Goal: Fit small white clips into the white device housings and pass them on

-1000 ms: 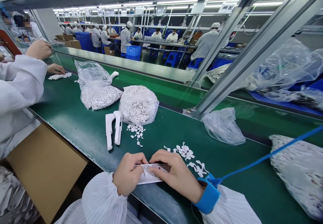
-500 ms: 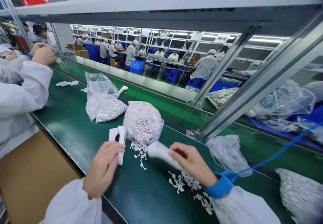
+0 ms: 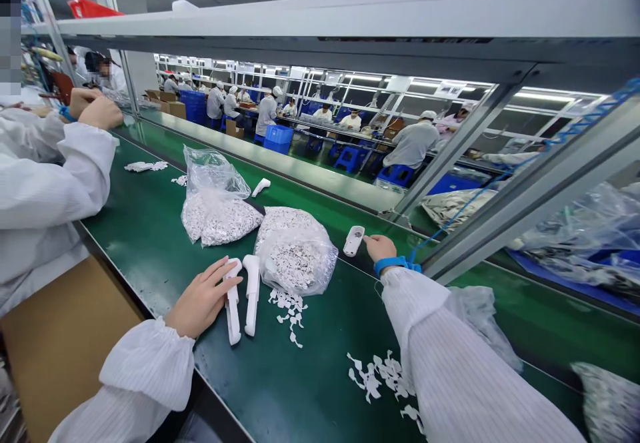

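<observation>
My left hand (image 3: 203,298) lies at the near side of the green belt, its fingertips on a white plastic gun-shaped housing (image 3: 233,302). A second housing (image 3: 251,294) stands just beyond it, parallel. My right hand (image 3: 380,248) reaches across to the far side, holding nothing. Its fingertips are just right of a white device head (image 3: 353,240) lying on the belt. A blue wrist strap (image 3: 395,264) circles that wrist. Between my hands sits a clear bag of white pieces (image 3: 295,253), with loose white pieces (image 3: 289,313) spilled below it.
A green conveyor belt (image 3: 305,390) runs left to right, carrying another filled bag (image 3: 215,213) and more loose pieces (image 3: 380,376). A co-worker's white sleeves (image 3: 50,183) occupy the left. A cardboard sheet (image 3: 65,326) lies near me. Aluminium frame rails (image 3: 530,180) rise at right.
My right hand has moved forward across the belt and no longer holds the white part, which now lies on the far side. My left hand has moved onto the housings.
</observation>
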Demonstrator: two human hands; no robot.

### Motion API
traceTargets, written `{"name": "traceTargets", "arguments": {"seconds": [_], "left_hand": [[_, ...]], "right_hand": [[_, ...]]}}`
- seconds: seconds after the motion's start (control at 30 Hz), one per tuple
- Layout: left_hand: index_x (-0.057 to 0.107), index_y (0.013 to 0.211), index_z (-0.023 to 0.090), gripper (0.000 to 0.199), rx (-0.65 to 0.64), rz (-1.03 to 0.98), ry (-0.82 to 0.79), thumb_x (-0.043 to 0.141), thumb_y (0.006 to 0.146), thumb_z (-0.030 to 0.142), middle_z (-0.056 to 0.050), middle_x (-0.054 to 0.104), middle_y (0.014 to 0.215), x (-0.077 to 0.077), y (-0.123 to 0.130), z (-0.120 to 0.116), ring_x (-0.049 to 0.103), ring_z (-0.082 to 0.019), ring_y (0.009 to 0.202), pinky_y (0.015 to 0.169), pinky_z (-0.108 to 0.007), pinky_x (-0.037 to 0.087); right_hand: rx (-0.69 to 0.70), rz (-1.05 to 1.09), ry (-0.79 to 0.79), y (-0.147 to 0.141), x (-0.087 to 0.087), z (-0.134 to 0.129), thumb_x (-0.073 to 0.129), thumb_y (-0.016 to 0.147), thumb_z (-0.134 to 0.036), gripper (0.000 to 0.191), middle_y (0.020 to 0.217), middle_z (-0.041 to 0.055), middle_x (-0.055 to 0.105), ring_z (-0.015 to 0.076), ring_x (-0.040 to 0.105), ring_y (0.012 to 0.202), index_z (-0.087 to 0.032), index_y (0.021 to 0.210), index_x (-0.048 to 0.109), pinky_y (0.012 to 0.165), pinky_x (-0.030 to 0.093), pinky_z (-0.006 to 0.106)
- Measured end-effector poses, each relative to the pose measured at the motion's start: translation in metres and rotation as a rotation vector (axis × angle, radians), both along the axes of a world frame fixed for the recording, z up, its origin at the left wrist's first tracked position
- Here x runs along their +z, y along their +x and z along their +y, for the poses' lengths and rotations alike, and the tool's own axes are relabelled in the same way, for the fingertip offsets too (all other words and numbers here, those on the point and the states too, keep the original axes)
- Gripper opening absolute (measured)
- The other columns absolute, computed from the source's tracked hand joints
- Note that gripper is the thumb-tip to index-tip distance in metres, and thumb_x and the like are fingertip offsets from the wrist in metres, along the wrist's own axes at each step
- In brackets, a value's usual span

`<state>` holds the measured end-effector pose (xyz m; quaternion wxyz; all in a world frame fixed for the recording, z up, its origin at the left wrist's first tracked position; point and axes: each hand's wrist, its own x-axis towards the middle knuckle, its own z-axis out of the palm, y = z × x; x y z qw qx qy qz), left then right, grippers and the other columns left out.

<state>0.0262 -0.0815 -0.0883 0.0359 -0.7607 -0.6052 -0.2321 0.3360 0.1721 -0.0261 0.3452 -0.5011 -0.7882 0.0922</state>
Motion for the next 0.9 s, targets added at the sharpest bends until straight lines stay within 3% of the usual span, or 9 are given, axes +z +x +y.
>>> {"name": "traceTargets", "arguments": {"seconds": [0.13, 0.3, 0.4, 0.5, 0.67, 0.9], "left_hand": [[0.054, 0.106, 0.020, 0.032, 0.044, -0.008, 0.037, 0.030, 0.087, 0.013, -0.007, 0.041, 0.131, -0.005, -0.007, -0.002, 0.027, -0.023, 0.126, 0.093, -0.044, 0.040], [0.056, 0.092, 0.020, 0.024, 0.045, -0.061, 0.111, 0.033, 0.087, 0.014, -0.007, 0.050, 0.120, -0.012, -0.020, -0.012, 0.036, -0.024, 0.119, 0.090, -0.044, 0.040], [0.054, 0.096, 0.019, 0.021, -0.032, -0.121, 0.245, 0.038, 0.085, 0.011, -0.007, 0.057, 0.110, -0.016, -0.024, -0.023, 0.044, -0.022, 0.110, 0.087, -0.040, 0.040], [0.052, 0.101, 0.018, 0.024, -0.104, -0.216, 0.329, 0.041, 0.083, 0.006, -0.006, 0.060, 0.099, -0.016, -0.019, -0.039, 0.049, -0.019, 0.099, 0.083, -0.034, 0.041], [0.053, 0.098, 0.016, 0.025, -0.144, -0.327, 0.296, 0.040, 0.081, 0.004, -0.005, 0.060, 0.089, -0.010, 0.001, -0.062, 0.050, -0.016, 0.089, 0.084, -0.032, 0.038], [0.054, 0.096, 0.016, 0.024, -0.217, -0.483, 0.230, 0.040, 0.080, 0.004, -0.006, 0.060, 0.083, 0.001, 0.024, -0.067, 0.052, -0.016, 0.082, 0.073, -0.028, 0.042]], "right_hand": [[0.018, -0.087, -0.102, -0.011, -0.007, -0.038, 0.039, 0.092, -0.031, 0.025, 0.086, 0.0024, 0.057, 0.0110, 0.056, 0.071, -0.013, 0.093, 0.055, 0.062, 0.048, 0.026], [0.357, -0.288, -0.241, -0.033, -0.013, -0.122, 0.056, 0.082, -0.025, 0.014, 0.068, -0.0030, 0.055, 0.0087, 0.052, 0.059, -0.012, 0.075, 0.056, 0.055, 0.045, 0.023], [0.420, -0.359, -0.240, -0.043, -0.016, -0.154, 0.058, 0.078, -0.014, 0.011, 0.067, -0.0018, 0.053, 0.0096, 0.049, 0.058, -0.013, 0.068, 0.054, 0.054, 0.041, 0.023], [0.442, -0.373, -0.222, -0.051, -0.020, -0.163, 0.054, 0.078, -0.008, 0.008, 0.074, -0.0001, 0.053, 0.0109, 0.049, 0.064, -0.013, 0.071, 0.053, 0.058, 0.041, 0.025], [0.511, -0.367, -0.239, -0.059, -0.027, -0.157, 0.053, 0.080, -0.008, 0.005, 0.080, -0.0006, 0.054, 0.0110, 0.051, 0.070, -0.013, 0.079, 0.054, 0.064, 0.043, 0.026], [0.573, -0.352, -0.334, -0.049, -0.024, -0.163, 0.056, 0.080, -0.018, 0.015, 0.059, -0.0034, 0.051, 0.0091, 0.047, 0.053, -0.013, 0.066, 0.054, 0.049, 0.037, 0.021]]}}
